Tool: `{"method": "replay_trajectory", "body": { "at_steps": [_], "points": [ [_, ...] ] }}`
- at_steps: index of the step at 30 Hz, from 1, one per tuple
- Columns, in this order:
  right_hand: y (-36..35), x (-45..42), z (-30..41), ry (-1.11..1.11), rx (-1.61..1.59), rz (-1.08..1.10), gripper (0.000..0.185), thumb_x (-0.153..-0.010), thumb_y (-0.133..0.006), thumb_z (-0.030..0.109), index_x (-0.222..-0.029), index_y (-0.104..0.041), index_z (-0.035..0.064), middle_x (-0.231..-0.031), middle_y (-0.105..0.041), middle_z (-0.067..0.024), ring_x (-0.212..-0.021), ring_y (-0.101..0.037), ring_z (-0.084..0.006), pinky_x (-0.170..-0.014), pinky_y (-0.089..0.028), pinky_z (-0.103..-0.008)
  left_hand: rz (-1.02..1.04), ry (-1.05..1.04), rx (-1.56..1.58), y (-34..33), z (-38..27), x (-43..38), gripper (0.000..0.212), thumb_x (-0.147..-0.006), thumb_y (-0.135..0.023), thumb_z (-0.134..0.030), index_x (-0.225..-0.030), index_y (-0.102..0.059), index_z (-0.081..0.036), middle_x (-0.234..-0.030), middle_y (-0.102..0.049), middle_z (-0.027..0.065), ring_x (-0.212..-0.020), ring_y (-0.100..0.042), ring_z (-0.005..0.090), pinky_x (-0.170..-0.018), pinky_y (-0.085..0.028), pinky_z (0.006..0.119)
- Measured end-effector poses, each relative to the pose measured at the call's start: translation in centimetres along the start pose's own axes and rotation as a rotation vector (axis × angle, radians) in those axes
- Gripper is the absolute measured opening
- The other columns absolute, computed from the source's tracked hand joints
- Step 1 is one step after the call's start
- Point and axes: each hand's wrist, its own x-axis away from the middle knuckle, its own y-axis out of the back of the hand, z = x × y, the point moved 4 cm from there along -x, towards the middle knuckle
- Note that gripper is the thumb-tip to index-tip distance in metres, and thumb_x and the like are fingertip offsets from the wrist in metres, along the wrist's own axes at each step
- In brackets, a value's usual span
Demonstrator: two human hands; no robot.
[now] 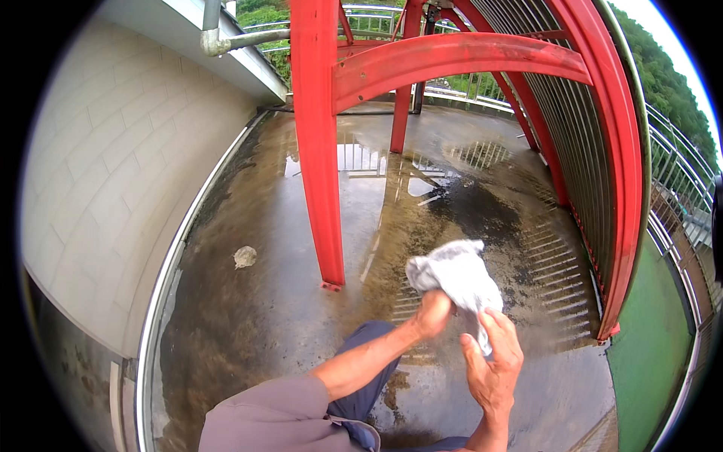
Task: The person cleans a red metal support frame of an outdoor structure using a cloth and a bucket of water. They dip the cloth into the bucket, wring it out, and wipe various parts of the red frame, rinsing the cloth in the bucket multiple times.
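Observation:
A crumpled white and grey cloth (466, 274) hangs in front of the person, above the wet floor. My left hand (436, 314) is closed around its lower left part. On the cloth's lower right edge, my right hand (497, 356) has its fingers lightly bent, with the fingertips touching or just beside the fabric; whether they pinch it cannot be told. The thumb stands apart from those fingers. Part of the cloth is blurred, and the left hand's fingertips are hidden.
A red steel post (319, 169) stands ahead, joined to a curved red beam (457, 53). On the right rises a red-framed slatted panel (615, 169). A tiled wall (107, 169) runs along the left. The concrete floor (243, 322) holds puddles; metal railings lie beyond.

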Motion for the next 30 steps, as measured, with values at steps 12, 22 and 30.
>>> {"method": "replay_trajectory", "body": {
  "at_steps": [12,22,30],
  "points": [
    [13.8,22.1,-15.0,-0.618,1.11,-0.2,0.047,-0.087,-0.068,0.028,-0.119,-0.06,-0.0052,-0.112,-0.063,-0.0253,-0.102,-0.061,-0.0418,-0.09,-0.049,-0.0469,-0.304,-0.718,-1.909,19.5,-21.0,-19.4,0.033,-0.09,-0.05,-0.012,-0.12,-0.061,-0.005,-0.121,-0.062,0.0179,-0.116,-0.056,0.0347,-0.104,-0.041,0.044],
    [14.5,32.6,-17.9,-1.071,1.203,0.106,0.044,-0.088,-0.064,0.029,-0.115,-0.059,-0.0043,-0.109,-0.065,-0.0234,-0.097,-0.064,-0.0419,-0.085,-0.051,-0.0465,-0.768,-0.976,-3.1,24.6,-13.6,-25.9,0.044,-0.1,-0.049,-0.025,-0.138,-0.044,-0.003,-0.135,-0.05,0.0131,-0.128,-0.048,0.0249,-0.108,-0.042,0.04],
    [12.0,36.2,-20.3,-1.048,1.164,0.173,0.042,-0.087,-0.063,0.029,-0.113,-0.061,-0.0042,-0.108,-0.065,-0.0242,-0.098,-0.064,-0.0417,-0.086,-0.051,-0.0463,-1.266,-0.904,-4.174,24.7,-13.2,-28.6,0.036,-0.097,-0.057,-0.027,-0.127,-0.055,-0.006,-0.123,-0.06,0.0104,-0.114,-0.057,0.0198,-0.1,-0.049,0.034]
  ]
}}
